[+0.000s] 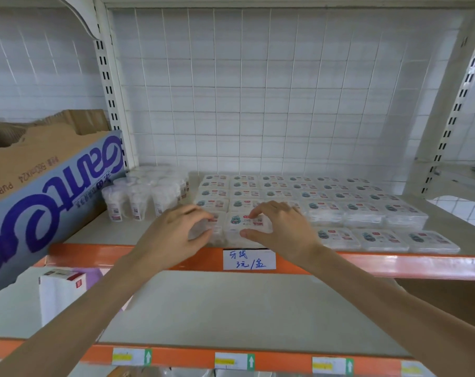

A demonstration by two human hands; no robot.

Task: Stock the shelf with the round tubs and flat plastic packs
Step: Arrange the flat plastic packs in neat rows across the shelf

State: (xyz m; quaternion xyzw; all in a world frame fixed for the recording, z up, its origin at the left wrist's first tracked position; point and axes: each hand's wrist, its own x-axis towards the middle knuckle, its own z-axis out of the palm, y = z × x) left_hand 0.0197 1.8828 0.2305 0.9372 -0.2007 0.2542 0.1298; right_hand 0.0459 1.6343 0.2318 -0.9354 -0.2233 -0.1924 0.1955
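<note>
Flat clear plastic packs lie in rows across the middle and right of the shelf. Round clear tubs stand in a cluster at the shelf's left, behind my hands. My left hand is curled around a stack of flat packs at the shelf's front edge. Beside it, my right hand grips the neighbouring stack of flat packs between thumb and fingers. Both stacks rest on the shelf, side by side.
A blue and brown cardboard box leans at the far left, beside the tubs. A handwritten price label hangs on the orange shelf rail. A lower shelf holds a white box at its left. Wire mesh backs the shelf.
</note>
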